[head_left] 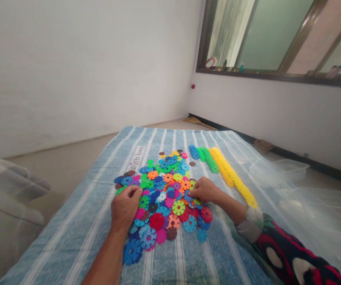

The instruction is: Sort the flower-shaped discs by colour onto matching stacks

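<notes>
A heap of flat plastic snowflake discs (163, 194) in many colours lies on a blue striped cloth (84, 221). My left hand (125, 208) rests knuckles-up on the heap's left edge, fingers curled down onto the discs. My right hand (203, 190) sits on the heap's right side, fingertips pinched at a disc I cannot make out. Beyond it run sorted rows of joined discs: a long yellow row (232, 178), a green row (209, 158) and a short blue row (193, 151).
A clear plastic sheet (307, 213) and a clear plastic tub (280, 168) lie right of the cloth. A grey bundle (4, 198) sits at the left. White walls and a window (277, 35) stand behind.
</notes>
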Demonstrator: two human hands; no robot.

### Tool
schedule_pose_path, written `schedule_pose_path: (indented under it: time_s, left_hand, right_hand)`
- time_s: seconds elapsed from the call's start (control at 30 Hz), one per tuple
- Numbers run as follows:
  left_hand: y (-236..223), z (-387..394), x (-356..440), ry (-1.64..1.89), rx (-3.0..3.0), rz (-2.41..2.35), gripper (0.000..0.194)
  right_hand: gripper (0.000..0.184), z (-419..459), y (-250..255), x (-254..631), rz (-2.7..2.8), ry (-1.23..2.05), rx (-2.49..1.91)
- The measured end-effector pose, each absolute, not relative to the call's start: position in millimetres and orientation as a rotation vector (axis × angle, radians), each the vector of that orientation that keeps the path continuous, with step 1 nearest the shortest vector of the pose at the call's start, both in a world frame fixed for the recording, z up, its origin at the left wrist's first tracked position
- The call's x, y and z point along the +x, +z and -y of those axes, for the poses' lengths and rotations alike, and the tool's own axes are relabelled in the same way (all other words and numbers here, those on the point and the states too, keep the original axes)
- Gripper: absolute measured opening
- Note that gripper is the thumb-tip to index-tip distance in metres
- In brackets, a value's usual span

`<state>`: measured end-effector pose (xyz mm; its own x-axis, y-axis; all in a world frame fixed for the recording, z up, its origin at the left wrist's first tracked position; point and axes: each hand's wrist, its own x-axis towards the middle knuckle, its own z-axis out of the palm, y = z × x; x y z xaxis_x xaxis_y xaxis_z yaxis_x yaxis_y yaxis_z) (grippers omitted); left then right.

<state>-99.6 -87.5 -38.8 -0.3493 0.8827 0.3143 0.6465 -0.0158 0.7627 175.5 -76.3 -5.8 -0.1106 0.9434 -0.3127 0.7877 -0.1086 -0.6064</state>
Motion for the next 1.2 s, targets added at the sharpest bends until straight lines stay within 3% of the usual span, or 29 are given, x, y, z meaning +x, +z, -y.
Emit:
schedule_pose_path:
  time_s: [0.17, 0.27, 0.37, 0.57, 0.8, 1.2]
  left_hand:
    - [-39.2, 87.1, -99.9, 1.289, 1.585, -2.002, 0.03]
    - [-38.7, 87.0, -100.3, 1.27, 1.564, -2.009, 0.03]
    - [-37.5, 87.2, -100.2, 1.261, 1.554, -2.019, 0.029]
    - [-35.7, 88.0, -99.5, 1.262, 1.564, -2.031, 0.027]
    - [-36.1, 89.8, -99.8, 1.259, 1.531, -2.018, 0.027]
    - [-39.1, 88.4, -101.5, 1.227, 1.488, -2.017, 0.03]
  right_hand:
    - [0.029, 77.9, 0.7, 186.2, 1.819, 1.505, -1.575]
    - [0.019, 71.1, 10.4, 195.8, 1.946, 1.578, -1.394]
    - [0.012, 49.1, 21.2, 206.9, 2.127, 1.201, -1.436]
    - [0.017, -27.6, 35.1, 231.8, 2.332, 0.175, -1.746]
    - [0.017, -80.7, 16.6, 244.0, 2.405, 0.06, -1.85]
    - [0.02, -95.2, 12.3, 245.4, 2.455, -0.044, -1.953]
